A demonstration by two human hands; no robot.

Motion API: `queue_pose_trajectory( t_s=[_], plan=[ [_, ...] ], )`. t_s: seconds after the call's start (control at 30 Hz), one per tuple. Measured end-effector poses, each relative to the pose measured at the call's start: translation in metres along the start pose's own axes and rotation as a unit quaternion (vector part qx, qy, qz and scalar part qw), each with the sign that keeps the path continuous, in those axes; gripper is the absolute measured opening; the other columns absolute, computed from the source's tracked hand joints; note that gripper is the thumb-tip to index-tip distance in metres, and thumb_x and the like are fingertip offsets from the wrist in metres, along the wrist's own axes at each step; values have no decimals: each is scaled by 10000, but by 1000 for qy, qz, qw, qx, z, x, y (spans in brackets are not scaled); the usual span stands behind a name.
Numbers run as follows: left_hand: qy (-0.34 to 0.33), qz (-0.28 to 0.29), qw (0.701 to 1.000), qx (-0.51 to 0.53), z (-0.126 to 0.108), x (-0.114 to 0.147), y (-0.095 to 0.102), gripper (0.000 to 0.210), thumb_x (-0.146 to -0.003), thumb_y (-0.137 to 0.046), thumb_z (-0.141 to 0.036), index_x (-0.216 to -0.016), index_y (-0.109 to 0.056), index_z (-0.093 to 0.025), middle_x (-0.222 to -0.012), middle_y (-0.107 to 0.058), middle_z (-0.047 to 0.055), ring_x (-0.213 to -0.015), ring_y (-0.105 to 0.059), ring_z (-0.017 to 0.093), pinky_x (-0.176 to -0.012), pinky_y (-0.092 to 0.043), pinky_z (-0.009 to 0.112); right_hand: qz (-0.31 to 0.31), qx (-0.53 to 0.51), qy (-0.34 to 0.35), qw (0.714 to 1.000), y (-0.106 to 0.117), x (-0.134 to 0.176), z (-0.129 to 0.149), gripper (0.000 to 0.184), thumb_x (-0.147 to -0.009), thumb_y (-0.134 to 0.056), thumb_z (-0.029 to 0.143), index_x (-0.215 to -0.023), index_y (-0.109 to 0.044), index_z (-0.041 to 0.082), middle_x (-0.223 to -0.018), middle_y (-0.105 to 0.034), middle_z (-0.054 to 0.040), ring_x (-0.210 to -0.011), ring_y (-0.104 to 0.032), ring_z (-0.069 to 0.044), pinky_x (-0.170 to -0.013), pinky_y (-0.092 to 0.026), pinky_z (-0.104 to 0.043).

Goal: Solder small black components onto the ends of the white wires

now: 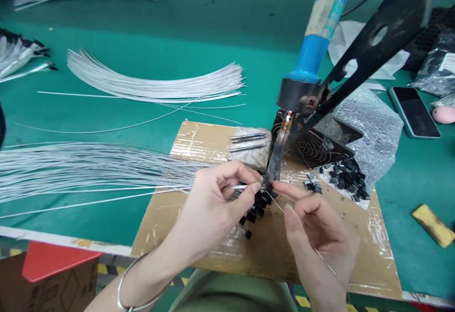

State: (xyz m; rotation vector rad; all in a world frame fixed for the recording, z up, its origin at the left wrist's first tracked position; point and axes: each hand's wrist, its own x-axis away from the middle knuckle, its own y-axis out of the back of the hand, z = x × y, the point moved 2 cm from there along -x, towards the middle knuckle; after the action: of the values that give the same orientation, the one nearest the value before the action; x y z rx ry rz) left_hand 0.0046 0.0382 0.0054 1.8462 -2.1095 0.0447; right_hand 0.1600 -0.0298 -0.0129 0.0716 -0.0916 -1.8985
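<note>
My left hand (213, 208) pinches a thin white wire (237, 187) between thumb and forefinger, its end at the tip of a soldering iron. The blue-handled soldering iron (313, 51) hangs in a black metal stand (377, 32), tip pointing down. My right hand (316, 231) is closed on a thin strand of solder wire (277, 202), which runs up to the same spot and trails down across the palm. Fingertips partly hide the joint. Below the left fingers lie several wires with black connectors (253, 212) on their ends.
Cardboard (220, 255) covers the green table (142, 51) here. A white wire bundle (156, 84) lies behind, more wires (88, 170) at left. A small fan (309, 148), black parts (350, 177), bubble wrap (373, 127), a phone (415, 112) and a yellow sponge (433, 224) are right.
</note>
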Motion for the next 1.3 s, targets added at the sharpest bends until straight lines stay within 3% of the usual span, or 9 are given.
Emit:
queue_pose_trajectory(
  t_s=[0.4,0.73,1.13,1.3],
  plan=[
    [-16,2,1000,7,0,2,-1,99,-814,-718,-228,-725,-711,-184,-799,-768,49,-715,-671,176,-572,-439,261,0,46,30,998,1,0,1,217,-954,-683,180,-768,-601,254,-1153,-862,-77,-1052,-827,-249,-961,-624,-383],
    [-18,-5,1000,15,0,1,-1,93,-808,-727,-207,-720,-712,-179,-803,-775,49,-707,-666,168,-603,-468,259,2,35,27,999,1,0,0,207,-957,-678,173,-775,-617,250,-1168,-857,-77,-1095,-819,-251,-1014,-611,-395],
    [-24,-13,1000,1,0,5,-1,103,-803,-706,-217,-708,-713,-176,-805,-778,52,-670,-648,160,-523,-393,245,-1,39,59,997,-1,0,0,211,-957,-685,137,-796,-608,251,-1149,-856,-42,-1075,-812,-200,-977,-598,-322],
    [-31,-19,999,3,1,5,-2,104,-805,-702,-219,-709,-710,-181,-796,-773,41,-664,-632,151,-550,-426,241,9,35,71,997,0,1,-2,210,-960,-678,122,-809,-623,258,-1157,-851,-18,-1094,-805,-184,-995,-596,-309]
  ],
)
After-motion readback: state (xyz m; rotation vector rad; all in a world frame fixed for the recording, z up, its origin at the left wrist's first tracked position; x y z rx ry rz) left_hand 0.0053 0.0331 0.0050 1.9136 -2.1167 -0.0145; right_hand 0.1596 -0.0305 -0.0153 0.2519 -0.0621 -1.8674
